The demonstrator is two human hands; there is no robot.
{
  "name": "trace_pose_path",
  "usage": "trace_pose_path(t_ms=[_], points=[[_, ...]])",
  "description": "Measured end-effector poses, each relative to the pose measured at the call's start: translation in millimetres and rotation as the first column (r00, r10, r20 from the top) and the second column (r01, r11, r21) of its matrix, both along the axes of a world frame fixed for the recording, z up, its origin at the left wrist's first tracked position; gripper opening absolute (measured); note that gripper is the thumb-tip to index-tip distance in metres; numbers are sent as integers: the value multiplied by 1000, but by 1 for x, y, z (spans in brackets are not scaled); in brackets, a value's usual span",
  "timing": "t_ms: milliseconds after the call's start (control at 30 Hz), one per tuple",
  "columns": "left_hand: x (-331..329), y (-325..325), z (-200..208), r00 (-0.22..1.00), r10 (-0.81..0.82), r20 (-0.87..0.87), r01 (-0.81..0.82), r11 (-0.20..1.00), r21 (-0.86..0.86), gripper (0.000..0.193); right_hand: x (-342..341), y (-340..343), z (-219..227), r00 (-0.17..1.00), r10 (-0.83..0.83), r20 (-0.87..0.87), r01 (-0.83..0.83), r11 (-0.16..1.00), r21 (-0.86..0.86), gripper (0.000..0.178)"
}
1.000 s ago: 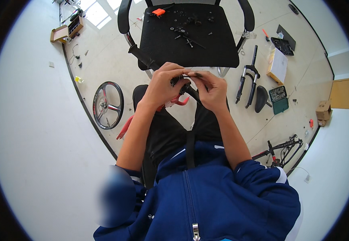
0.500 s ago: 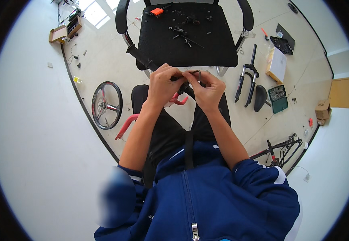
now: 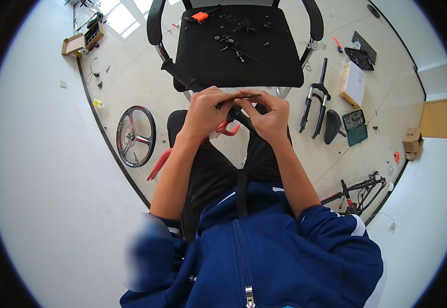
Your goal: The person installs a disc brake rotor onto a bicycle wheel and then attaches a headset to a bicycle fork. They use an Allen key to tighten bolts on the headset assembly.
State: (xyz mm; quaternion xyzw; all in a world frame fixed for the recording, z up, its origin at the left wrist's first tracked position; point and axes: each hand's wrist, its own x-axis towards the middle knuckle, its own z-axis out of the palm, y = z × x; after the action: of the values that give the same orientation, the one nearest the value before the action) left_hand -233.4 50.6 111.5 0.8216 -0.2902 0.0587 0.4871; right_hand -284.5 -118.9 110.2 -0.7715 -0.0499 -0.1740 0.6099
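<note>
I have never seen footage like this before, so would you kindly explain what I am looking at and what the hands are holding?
This is one wide fisheye camera worn on a person's head, looking down, so straight edges bend near the rim. The blue jacket and bare forearms are the wearer's own. The left hand and right hand meet over a black handlebar-like bar and pinch a thin dark rod between them. Ahead stands a black chair with small parts on its seat. On the floor lie a wheel, a bicycle fork, a saddle and a green parts box.
</note>
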Motion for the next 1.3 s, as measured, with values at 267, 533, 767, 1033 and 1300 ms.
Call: trace_pose_path(t_ms=[267,533,767,1033,1300], points=[[-6,-2,-6,989,134,70,-134,991,3,23,-7,20,3,985,-143,95,148,988,-52,14],[1,2,5,985,-31,167,17,996,84,21,-1,-5,6,989,148,9,-148,989,-22,22],[-5,-3,-3,991,70,116,-77,996,54,16,-4,3,-5,1000,-2,-27,5,992,126,14],[-9,-4,-1,986,164,33,-166,983,78,10,-4,12,-10,995,-83,47,78,992,101,15],[-3,-1,13,999,-14,51,9,995,95,17,-3,-14,-4,988,152,-26,-153,988,-25,18]])
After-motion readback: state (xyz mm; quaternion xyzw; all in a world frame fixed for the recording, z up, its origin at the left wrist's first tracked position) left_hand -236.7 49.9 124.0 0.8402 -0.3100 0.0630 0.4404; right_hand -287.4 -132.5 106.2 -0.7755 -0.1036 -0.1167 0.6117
